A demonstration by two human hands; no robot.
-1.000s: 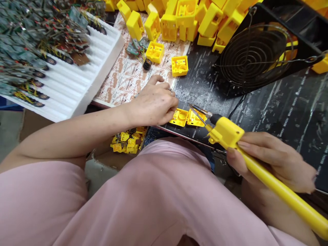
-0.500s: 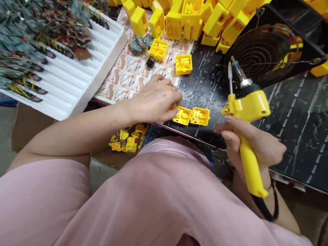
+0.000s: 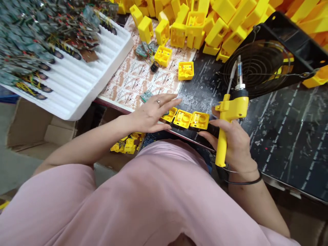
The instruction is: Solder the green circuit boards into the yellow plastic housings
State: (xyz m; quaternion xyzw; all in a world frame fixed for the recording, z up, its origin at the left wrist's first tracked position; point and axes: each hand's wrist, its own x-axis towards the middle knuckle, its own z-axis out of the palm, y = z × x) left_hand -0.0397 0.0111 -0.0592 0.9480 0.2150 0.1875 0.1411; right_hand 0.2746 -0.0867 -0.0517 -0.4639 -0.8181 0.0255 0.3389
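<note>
My left hand (image 3: 153, 115) has its fingers stretched and spread over the left end of a row of small yellow plastic casings (image 3: 182, 119) at the table's front edge. Part of the leftmost casing (image 3: 170, 115) is hidden under the fingers. My right hand (image 3: 237, 143) is wrapped round the handle of a yellow soldering gun (image 3: 234, 106), its metal tip pointing away from me. The right thumb and a fingertip reach close to the rightmost casing (image 3: 200, 121); whether they touch it I cannot tell. A small green circuit board (image 3: 146, 96) lies just beyond my left hand.
A white foam tray (image 3: 102, 73) piled with wired circuit boards stands at left. Two yellow casings (image 3: 186, 70) and a black round part (image 3: 154, 66) lie farther back. Behind are heaped yellow casings (image 3: 176, 35) and a black fan (image 3: 253, 65). Below the edge, a box holds yellow pieces (image 3: 130, 146).
My left hand has shifted slightly left and its fingers have spread, uncovering a third casing in the row. My right hand has moved left with the soldering gun, now more upright, towards the row.
</note>
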